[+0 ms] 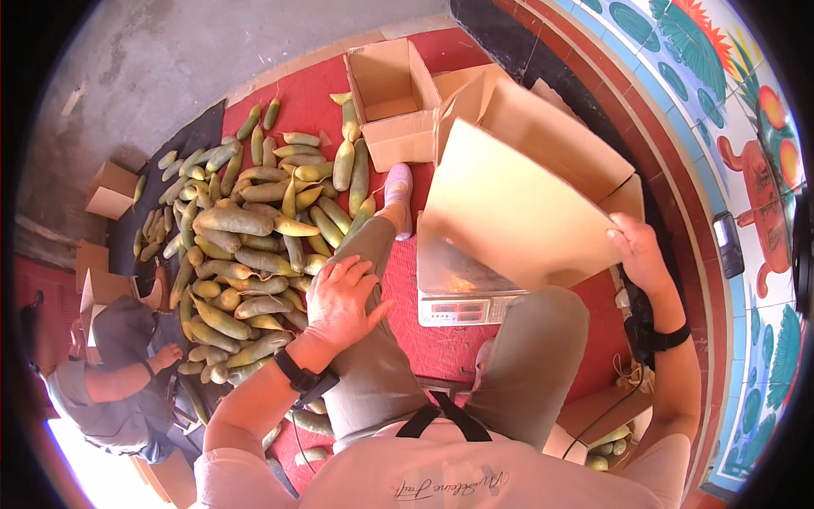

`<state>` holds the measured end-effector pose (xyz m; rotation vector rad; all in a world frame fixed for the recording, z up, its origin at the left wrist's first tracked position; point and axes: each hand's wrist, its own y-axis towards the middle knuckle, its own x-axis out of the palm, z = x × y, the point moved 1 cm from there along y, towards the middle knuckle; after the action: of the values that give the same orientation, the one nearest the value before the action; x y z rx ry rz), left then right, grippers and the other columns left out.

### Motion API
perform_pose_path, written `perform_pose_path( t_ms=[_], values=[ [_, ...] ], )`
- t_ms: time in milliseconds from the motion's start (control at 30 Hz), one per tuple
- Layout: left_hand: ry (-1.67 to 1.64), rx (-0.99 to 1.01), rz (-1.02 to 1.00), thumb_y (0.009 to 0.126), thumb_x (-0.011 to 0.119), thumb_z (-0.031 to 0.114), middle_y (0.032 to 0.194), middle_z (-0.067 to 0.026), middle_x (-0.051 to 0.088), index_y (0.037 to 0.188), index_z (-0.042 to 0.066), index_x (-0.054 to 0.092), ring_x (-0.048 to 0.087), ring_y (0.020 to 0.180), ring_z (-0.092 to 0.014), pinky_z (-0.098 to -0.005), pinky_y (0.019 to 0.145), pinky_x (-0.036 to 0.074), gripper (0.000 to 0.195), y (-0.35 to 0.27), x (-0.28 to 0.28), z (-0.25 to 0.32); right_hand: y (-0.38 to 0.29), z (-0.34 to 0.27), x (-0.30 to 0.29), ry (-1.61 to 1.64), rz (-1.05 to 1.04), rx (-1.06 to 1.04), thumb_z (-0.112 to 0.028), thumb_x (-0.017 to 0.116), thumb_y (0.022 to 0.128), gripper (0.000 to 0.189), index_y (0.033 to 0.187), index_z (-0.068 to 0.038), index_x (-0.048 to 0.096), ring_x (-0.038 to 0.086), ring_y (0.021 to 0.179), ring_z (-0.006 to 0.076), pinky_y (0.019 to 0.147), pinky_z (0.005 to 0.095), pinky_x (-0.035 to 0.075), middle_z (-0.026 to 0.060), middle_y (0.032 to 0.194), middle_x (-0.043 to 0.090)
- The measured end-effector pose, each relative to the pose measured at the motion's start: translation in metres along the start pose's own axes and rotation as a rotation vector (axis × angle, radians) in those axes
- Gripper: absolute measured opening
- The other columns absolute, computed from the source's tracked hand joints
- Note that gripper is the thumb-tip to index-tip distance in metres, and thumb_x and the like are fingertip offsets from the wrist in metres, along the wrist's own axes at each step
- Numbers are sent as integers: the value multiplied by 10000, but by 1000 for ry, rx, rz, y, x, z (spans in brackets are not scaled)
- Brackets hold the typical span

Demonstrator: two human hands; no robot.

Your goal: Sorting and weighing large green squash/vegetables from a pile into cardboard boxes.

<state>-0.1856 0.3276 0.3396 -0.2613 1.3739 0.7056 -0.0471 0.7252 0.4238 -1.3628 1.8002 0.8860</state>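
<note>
My right hand (pixel 636 248) grips the near right edge of an open cardboard box (pixel 521 197), which is tilted above a digital platform scale (pixel 461 310). The box hides much of the scale's pan. My left hand (pixel 346 302) rests on my left thigh with its fingers apart and holds nothing. To the left of that leg lies a large heap of green radishes (pixel 254 261) on red and black floor coverings. Black bands are around both my wrists, with cables running from them.
Another open cardboard box (pixel 397 102) stands beyond my left foot. At the left sits another person (pixel 114 394), near more cardboard boxes (pixel 114 191). A box with radishes (pixel 604 445) is at my lower right. A tiled wall (pixel 712 146) borders the right.
</note>
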Motion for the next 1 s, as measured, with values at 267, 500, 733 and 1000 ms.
perform_pose_path(
  t_ms=[267,500,733,1000],
  values=[
    [41,-14,-24,700,684,366,1062,-86,595,904,60,633,489,1096,-253,-403,932,363,371,-1,1,2,-8,10,42,-198,-111,-228,-65,569,773,148,911,-14,589,577,785,332,692,392,461,146,837,612],
    [47,-15,-6,692,685,340,1071,-95,586,975,51,609,492,1087,-265,-409,918,371,411,1,1,4,-20,28,64,-262,-190,-332,-57,552,763,116,870,-60,598,575,808,306,703,392,460,111,821,615],
    [58,9,10,675,699,342,1071,-93,583,988,51,603,497,1073,-265,-405,917,369,438,2,1,4,-33,39,65,-181,-144,-299,-3,585,708,212,908,-68,612,564,822,288,737,367,457,91,822,608],
    [54,27,22,666,707,326,1059,-93,587,995,54,599,499,1069,-254,-399,915,372,441,1,2,6,-40,34,68,-105,-136,-285,11,595,705,237,931,-58,613,559,836,302,751,376,451,102,839,606]
  ],
)
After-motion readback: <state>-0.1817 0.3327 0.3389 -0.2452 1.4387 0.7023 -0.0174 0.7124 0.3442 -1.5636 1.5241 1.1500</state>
